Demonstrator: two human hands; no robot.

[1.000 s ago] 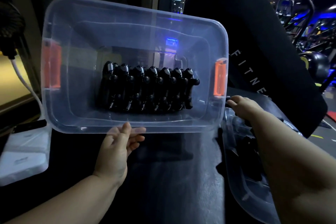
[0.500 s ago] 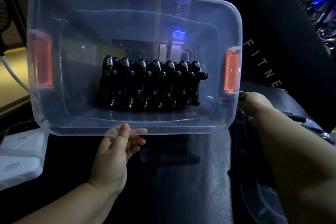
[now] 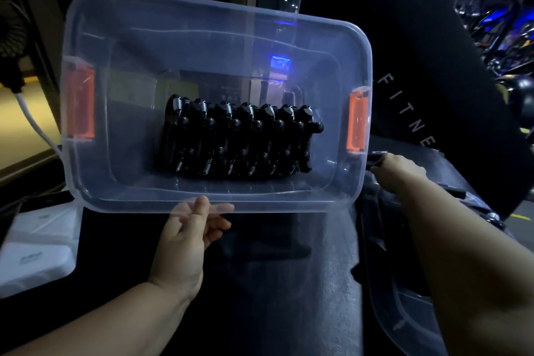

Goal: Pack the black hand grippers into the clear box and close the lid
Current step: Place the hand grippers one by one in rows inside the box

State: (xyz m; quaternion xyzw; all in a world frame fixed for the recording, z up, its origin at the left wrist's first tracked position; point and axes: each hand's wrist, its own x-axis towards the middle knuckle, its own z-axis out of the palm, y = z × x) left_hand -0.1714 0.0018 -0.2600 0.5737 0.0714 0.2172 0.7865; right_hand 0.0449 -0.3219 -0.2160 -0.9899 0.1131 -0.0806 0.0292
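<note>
- Nearest us, the left grip [image 3: 185, 243] pinched the near long rim of the clear box [image 3: 289, 206], its fingertips showing through the plastic.
- The dark padded surface [image 3: 289, 298] lay under both arms, and the clear lid [image 3: 404, 326] lay on it by the right forearm, just beside the box.
- The box was tipped with its open mouth toward us, its long axis running left to right and its right end a little lower.
- An orange latch [image 3: 79, 104] sat on its left short end, and another latch [image 3: 357, 123] on its right.
- The black hand grippers [image 3: 239, 141] stood inside in one tight row along that long axis, spring coils uppermost.
- Free room remained left of the row and above it.
- The right grip [image 3: 400, 167] lay just beyond the box's right near corner, back toward us; whether it was clenched or slack we cannot tell.
- Against half a second earlier, the box sat lower in view, while the row had kept its place.
- Farther off, a black pad [image 3: 433, 66] with white letters rose behind.
</note>
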